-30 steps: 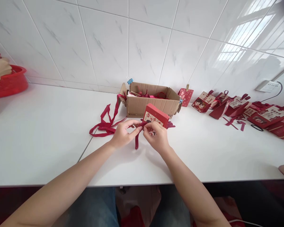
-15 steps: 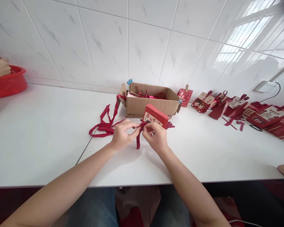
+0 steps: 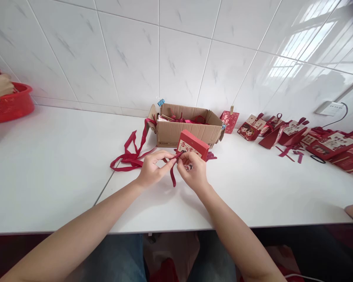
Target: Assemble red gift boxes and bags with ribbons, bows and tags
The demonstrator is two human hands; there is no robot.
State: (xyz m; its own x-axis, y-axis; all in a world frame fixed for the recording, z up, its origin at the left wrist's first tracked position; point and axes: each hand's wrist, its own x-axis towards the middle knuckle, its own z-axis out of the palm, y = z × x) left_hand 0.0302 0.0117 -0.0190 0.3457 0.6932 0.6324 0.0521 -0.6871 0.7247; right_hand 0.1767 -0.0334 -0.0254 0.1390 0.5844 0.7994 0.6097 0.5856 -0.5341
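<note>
My left hand [image 3: 153, 167] and my right hand [image 3: 194, 168] meet at the middle of the table, each pinching the dark red ribbon [image 3: 173, 178] between thumb and fingertips. A short end of it hangs below the fingers. Right behind them stands a red gift box [image 3: 193, 141] with a cream printed label, its lower part covered by my right hand. A long loose stretch of red ribbon [image 3: 129, 156] lies in loops left of my hands and runs up into the cardboard box. Whether the ribbon in my fingers is knotted is too small to tell.
An open cardboard box [image 3: 185, 132] with ribbon inside stands against the wall. A red hang-tag bag [image 3: 230, 121], several red gift boxes [image 3: 250, 127] and ribbon scraps [image 3: 294, 150] lie to the right. At far left, another person's hand [image 3: 0, 86] reaches over a red basin [image 3: 16, 103].
My hands stay nearly in place, still pinching the ribbon. Its hanging end has swung slightly right and become more curved.
</note>
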